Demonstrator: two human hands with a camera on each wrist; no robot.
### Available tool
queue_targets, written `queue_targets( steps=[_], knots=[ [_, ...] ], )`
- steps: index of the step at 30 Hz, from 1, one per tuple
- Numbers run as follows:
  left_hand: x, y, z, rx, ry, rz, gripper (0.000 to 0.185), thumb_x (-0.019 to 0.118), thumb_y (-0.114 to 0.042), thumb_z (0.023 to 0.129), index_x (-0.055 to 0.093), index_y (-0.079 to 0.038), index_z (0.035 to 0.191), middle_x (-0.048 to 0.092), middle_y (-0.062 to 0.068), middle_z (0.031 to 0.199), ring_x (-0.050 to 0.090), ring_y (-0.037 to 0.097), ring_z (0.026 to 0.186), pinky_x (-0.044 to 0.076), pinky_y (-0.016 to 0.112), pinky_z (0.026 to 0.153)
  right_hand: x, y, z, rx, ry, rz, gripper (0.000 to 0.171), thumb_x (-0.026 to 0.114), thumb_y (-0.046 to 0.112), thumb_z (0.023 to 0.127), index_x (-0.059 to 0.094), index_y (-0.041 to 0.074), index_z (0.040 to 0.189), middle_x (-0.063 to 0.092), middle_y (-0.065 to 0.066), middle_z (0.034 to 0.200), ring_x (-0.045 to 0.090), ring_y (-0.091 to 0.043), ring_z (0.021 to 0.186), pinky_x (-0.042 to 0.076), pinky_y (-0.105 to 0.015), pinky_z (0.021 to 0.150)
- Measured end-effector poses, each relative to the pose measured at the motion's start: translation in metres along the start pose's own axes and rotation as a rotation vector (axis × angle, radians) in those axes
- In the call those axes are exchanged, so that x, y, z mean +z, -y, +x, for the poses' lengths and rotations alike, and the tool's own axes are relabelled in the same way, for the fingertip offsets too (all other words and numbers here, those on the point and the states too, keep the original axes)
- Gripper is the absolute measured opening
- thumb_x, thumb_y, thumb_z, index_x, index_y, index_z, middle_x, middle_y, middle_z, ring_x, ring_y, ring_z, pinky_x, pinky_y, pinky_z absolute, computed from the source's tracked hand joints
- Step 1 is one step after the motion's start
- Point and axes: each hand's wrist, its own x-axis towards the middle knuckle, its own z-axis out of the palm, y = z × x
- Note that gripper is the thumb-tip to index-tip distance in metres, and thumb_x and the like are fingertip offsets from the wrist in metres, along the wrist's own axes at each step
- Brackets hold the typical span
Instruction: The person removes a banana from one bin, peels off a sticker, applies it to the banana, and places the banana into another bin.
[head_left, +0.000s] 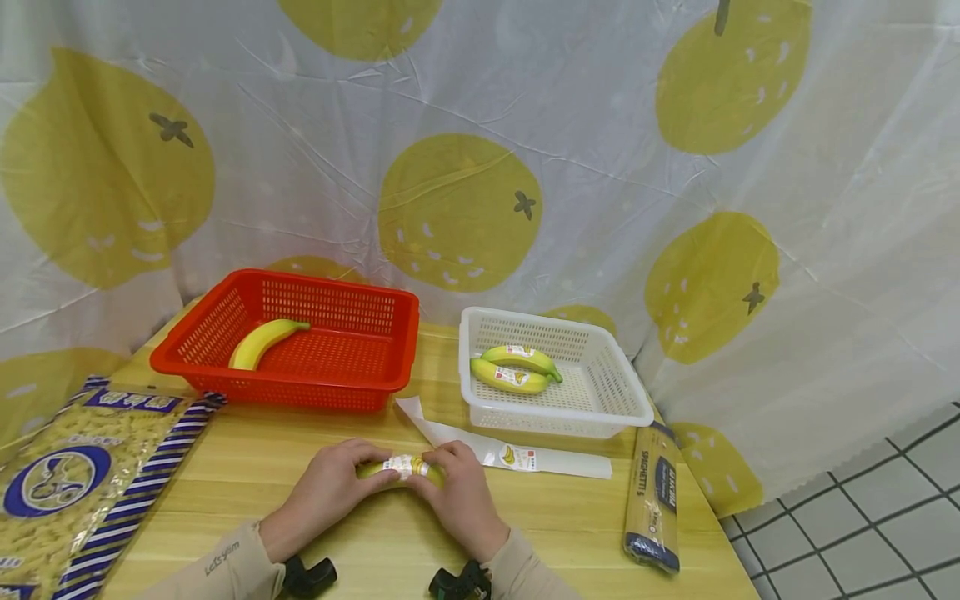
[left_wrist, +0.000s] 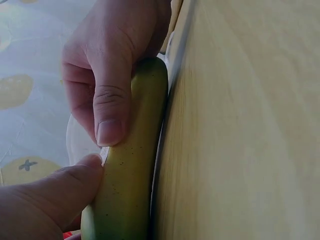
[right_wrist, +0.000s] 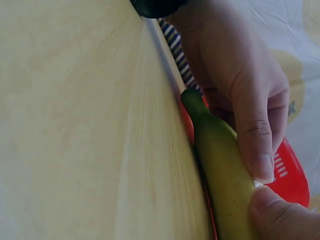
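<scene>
A yellow banana with greenish ends (left_wrist: 127, 170) lies on the table in front of me, with a white label (head_left: 405, 466) wrapped over its upper side. My left hand (head_left: 337, 483) holds the banana's stem half, its thumb along the label's edge. On the other half, my right hand (head_left: 461, 492) grips with thumb and fingers. Both thumbs nearly meet at a white label edge in the wrist views. Behind the hands lies a strip of white backing paper (head_left: 573, 463), one banana sticker (head_left: 517, 457) still on it.
A red basket (head_left: 300, 390) at back left holds one banana (head_left: 264, 340). In the white basket (head_left: 555, 419) at back right are two labelled bananas (head_left: 517, 371). A pasta bag (head_left: 97, 475) lies at left, a spaghetti pack (head_left: 651, 500) by the right table edge.
</scene>
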Motion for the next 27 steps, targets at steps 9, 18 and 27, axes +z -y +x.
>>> queue_targets(
  steps=[9,18,27],
  knots=[
    [-0.001,0.002,0.0,-0.004,-0.01,-0.01,0.024,0.088,-0.043,0.079,0.078,-0.027,0.093,0.072,-0.015,0.092,0.062,0.003,0.082,0.052,0.028,0.074,-0.01,0.0,-0.001,0.025,0.005,0.036,0.032,0.087,0.037,0.082,0.074,0.012,0.098,0.067,0.002,0.097,0.064,-0.013,0.094,0.054,-0.028,0.084],
    [-0.002,-0.007,0.022,0.021,0.092,-0.171,0.033,0.078,-0.038,0.092,0.076,-0.013,0.113,0.076,-0.002,0.106,0.07,0.01,0.09,0.058,0.031,0.078,-0.033,-0.012,-0.016,0.034,0.032,0.041,0.031,0.087,0.019,0.083,0.077,0.006,0.109,0.071,-0.001,0.104,0.068,-0.015,0.097,0.056,-0.033,0.088],
    [0.009,-0.044,0.078,0.109,0.166,-0.314,0.043,0.075,-0.023,0.096,0.065,-0.015,0.137,0.07,0.007,0.125,0.071,0.017,0.099,0.058,0.031,0.077,-0.077,-0.028,-0.045,0.141,0.133,-0.061,0.033,0.084,0.015,0.083,0.074,0.011,0.115,0.07,0.001,0.111,0.066,-0.018,0.104,0.055,-0.039,0.092]
  ],
)
